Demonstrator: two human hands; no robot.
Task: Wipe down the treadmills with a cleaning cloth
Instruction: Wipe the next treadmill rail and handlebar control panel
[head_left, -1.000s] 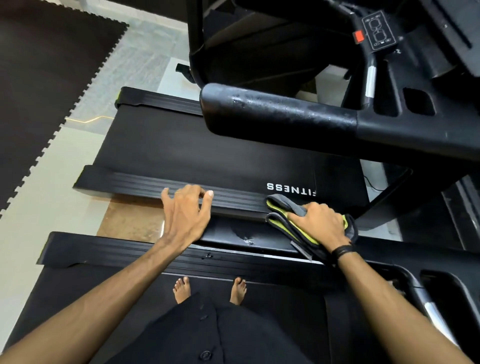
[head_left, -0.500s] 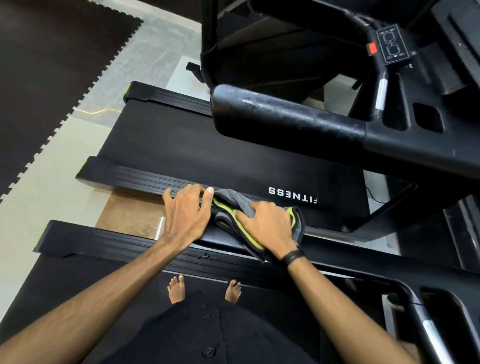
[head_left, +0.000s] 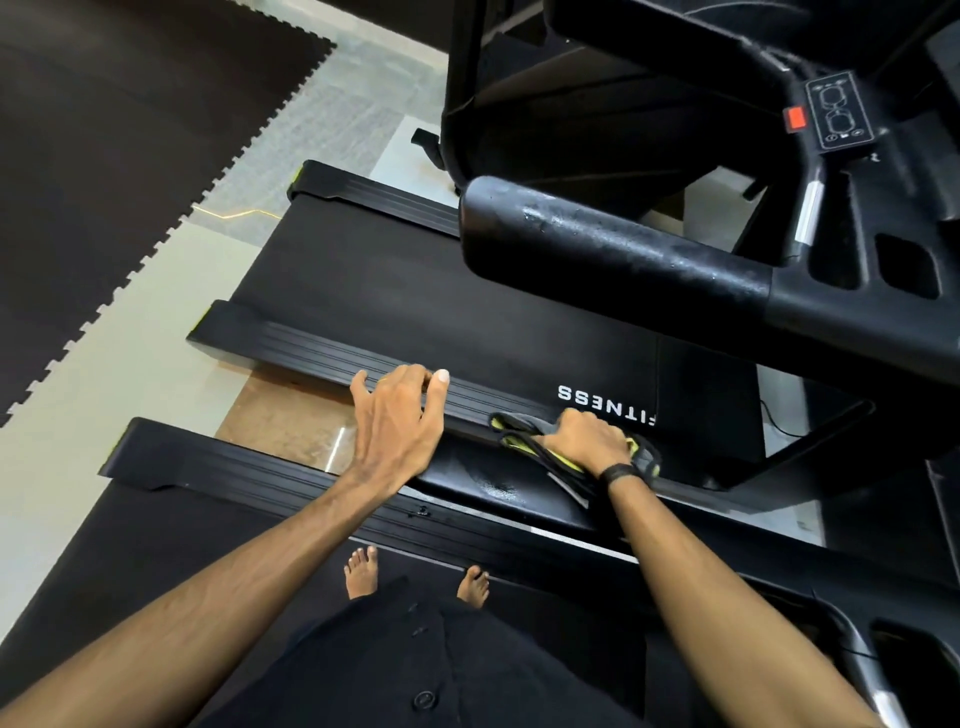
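Fingers of right hand (head_left: 584, 441) curled round the cleaning cloth (head_left: 524, 441), pressing it on the near treadmill handrail (head_left: 498, 486).
Far treadmill (head_left: 415, 296) appears untouched; handrail wipe is judged part-done; left hand (head_left: 397, 423) is spread, bracing.

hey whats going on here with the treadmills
A person stands barefoot on the near black treadmill, leaning over to clean the neighbouring black treadmill with white FITNESS lettering. The right hand grips a bunched grey and yellow cleaning cloth and presses it on the glossy black surface by that treadmill's ribbed side rail. The left hand rests on the rail, fingers spread, for support. A thick, scuffed black handlebar juts out above the belt.
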